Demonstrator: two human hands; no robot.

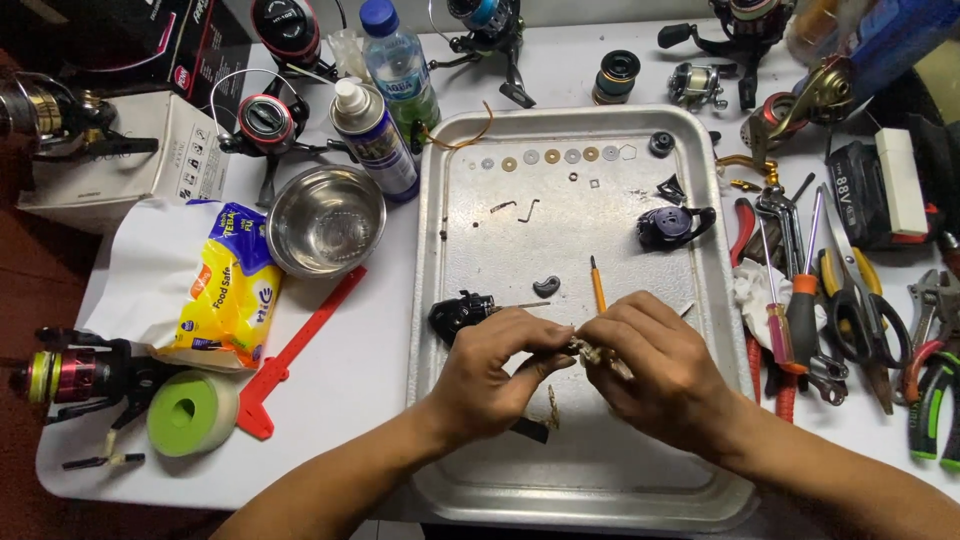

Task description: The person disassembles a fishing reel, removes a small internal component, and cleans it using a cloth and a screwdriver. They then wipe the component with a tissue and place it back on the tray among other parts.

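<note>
- White table [350, 370] takes up pretty much the whole view, a plain flat top, scuffed and a bit grubby.
- Its near left corner is rounded off, and the left edge runs up along the side of the shot.
- Past that left edge there's a dark reddish-brown floor [40, 280], mostly in shadow.
- Along the far edge you can just see a strip of something dark behind the table; can't tell what it is.
- Light is bright and even from above, and the shadows on the tabletop are soft.
</note>
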